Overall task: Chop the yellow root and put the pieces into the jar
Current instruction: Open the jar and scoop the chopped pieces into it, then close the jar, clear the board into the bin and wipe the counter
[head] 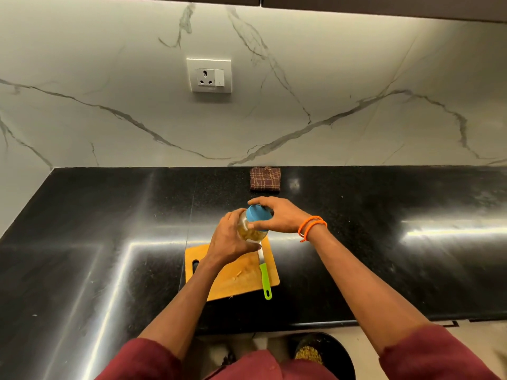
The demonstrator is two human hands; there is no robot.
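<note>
Left hand [229, 237] wrapped round a tilted glass jar [248, 229] of yellow pieces, above the wooden cutting board [233, 275], right hand [277, 215] gripping its blue lid [256, 216], apparently seated, green-handled knife [264, 275] on the board.

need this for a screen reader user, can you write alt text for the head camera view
Above a black stone counter, the left hand grips a clear glass jar of yellow pieces while the right hand holds its blue round lid. Below lie an orange wooden chopping board and a green-handled knife.
</note>
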